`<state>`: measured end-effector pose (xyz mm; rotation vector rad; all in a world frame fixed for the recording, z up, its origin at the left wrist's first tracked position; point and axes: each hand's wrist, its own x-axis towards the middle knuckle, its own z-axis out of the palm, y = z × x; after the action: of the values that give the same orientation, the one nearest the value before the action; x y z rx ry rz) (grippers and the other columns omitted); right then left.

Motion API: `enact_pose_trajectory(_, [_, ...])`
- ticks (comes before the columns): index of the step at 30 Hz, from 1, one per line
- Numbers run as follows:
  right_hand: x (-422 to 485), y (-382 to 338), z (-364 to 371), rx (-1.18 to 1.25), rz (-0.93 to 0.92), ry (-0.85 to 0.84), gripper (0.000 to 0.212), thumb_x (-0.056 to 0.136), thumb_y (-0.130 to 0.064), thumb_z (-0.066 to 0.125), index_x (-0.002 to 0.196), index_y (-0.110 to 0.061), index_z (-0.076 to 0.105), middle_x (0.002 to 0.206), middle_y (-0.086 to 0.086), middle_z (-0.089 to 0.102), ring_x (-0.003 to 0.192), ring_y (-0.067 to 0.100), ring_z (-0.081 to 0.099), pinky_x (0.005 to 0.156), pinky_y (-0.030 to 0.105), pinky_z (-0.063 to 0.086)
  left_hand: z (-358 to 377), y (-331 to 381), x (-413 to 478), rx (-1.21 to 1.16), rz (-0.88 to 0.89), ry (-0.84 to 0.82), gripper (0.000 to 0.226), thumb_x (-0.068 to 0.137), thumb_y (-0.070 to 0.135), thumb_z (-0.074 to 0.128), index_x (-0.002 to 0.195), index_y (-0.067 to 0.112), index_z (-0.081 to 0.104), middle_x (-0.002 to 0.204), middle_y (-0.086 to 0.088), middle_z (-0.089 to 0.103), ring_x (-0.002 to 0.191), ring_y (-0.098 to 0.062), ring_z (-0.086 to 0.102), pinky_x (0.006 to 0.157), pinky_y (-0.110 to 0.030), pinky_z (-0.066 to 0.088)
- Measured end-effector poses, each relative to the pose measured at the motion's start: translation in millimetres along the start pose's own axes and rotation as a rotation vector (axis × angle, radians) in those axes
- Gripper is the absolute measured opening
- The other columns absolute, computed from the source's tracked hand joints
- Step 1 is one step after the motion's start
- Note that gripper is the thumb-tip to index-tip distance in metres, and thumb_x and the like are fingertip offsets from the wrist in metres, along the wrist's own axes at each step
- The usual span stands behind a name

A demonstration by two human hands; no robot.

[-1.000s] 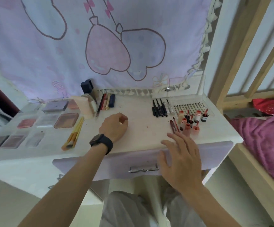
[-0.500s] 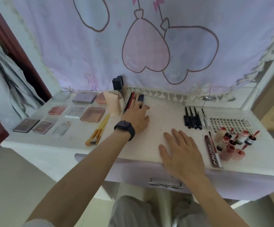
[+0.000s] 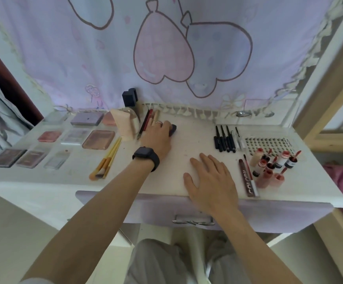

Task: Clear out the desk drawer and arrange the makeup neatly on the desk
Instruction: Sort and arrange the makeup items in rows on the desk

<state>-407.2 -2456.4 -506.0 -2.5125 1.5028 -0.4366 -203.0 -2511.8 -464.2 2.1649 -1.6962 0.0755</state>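
Note:
Makeup lies in groups on the white desk (image 3: 187,140). My left hand (image 3: 158,138), with a black watch, reaches to the back and rests its fingers on a dark tube (image 3: 173,129) beside a row of pencils (image 3: 148,124). My right hand (image 3: 211,179) lies flat and spread on the desk's front middle, holding nothing. The lilac drawer (image 3: 268,218) below the front edge is pushed in. Palettes (image 3: 99,139) fill the left side. Yellow-handled brushes (image 3: 107,160) lie beside them. Black liners (image 3: 224,140) and small lip bottles (image 3: 273,165) sit at the right.
A pink tube (image 3: 123,125) and a bottle with a black cap (image 3: 129,98) stand at the back. A lash card (image 3: 268,143) and a long brown tube (image 3: 248,181) lie at the right. A printed lilac cloth (image 3: 166,48) hangs behind. A wooden bed frame (image 3: 330,99) stands to the right.
My left hand has moved from the desk's middle to the back, onto the dark tube. My right hand has come up from the drawer front onto the desktop. The view turned left.

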Motion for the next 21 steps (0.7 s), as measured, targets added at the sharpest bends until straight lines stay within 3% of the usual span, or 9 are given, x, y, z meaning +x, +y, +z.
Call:
enact_pose_trajectory(3, [-1, 0, 0, 0.015, 0.002, 0.012, 0.062, 0.098, -0.060, 0.025, 0.154, -0.033, 0.032, 0.166, -0.005, 0.022, 0.153, 0.016, 0.013, 0.126, 0.040, 0.008, -1, 2, -14, -0.167, -0.115, -0.025, 0.037, 0.093, 0.013, 0.059, 0.129, 0.016, 0.054, 0.126, -0.009, 0.058, 0.111, -0.028, 0.058, 0.083, -0.034, 0.045])
enact_pose_trajectory(6, [0, 2, 1, 0.018, 0.000, 0.024, 0.063, 0.098, -0.061, 0.025, 0.154, -0.033, 0.035, 0.165, -0.005, 0.025, 0.153, 0.016, 0.015, 0.126, 0.040, 0.010, -2, 0, -31, -0.149, -0.142, -0.058, 0.024, 0.095, 0.021, 0.057, 0.117, 0.016, 0.065, 0.107, -0.009, 0.066, 0.098, -0.029, 0.062, 0.078, -0.034, 0.048])
enact_pose_trajectory(11, [-3, 4, -1, 0.140, 0.013, 0.105, 0.069, 0.094, -0.066, 0.027, 0.149, -0.027, 0.043, 0.156, -0.007, 0.041, 0.145, 0.013, 0.030, 0.121, 0.035, 0.026, -9, 9, -80, -0.430, -0.071, 0.004, 0.032, 0.097, 0.017, 0.059, 0.129, 0.018, 0.063, 0.117, -0.005, 0.064, 0.105, -0.021, 0.057, 0.085, -0.021, 0.037])
enact_pose_trajectory(16, [-20, -3, -21, 0.631, 0.057, 0.231, 0.060, 0.090, -0.071, 0.040, 0.136, -0.034, 0.048, 0.118, -0.024, 0.059, 0.102, -0.004, 0.053, 0.082, 0.016, 0.043, -31, 27, -130, -0.696, 0.044, 0.083, 0.032, 0.095, 0.009, 0.062, 0.123, 0.025, 0.064, 0.110, 0.009, 0.062, 0.097, -0.004, 0.055, 0.078, -0.008, 0.041])
enact_pose_trajectory(18, [-32, -8, -32, 0.837, 0.069, 0.263, 0.045, 0.089, -0.070, 0.045, 0.121, -0.040, 0.056, 0.093, -0.018, 0.067, 0.079, 0.002, 0.061, 0.064, 0.014, 0.045, -40, 33, -146, -0.733, 0.117, 0.076, 0.033, 0.094, 0.008, 0.063, 0.122, 0.026, 0.065, 0.109, 0.012, 0.063, 0.098, -0.004, 0.057, 0.077, -0.014, 0.045])
enact_pose_trajectory(21, [-50, -15, -46, 1.141, 0.103, 0.224, 0.025, 0.098, -0.053, 0.053, 0.090, -0.036, 0.068, 0.066, -0.007, 0.063, 0.056, 0.005, 0.052, 0.051, 0.016, 0.040, -48, 41, -165, -0.741, 0.210, 0.076, 0.032, 0.094, 0.013, 0.063, 0.122, 0.028, 0.065, 0.111, 0.012, 0.063, 0.100, -0.008, 0.058, 0.081, -0.016, 0.045])
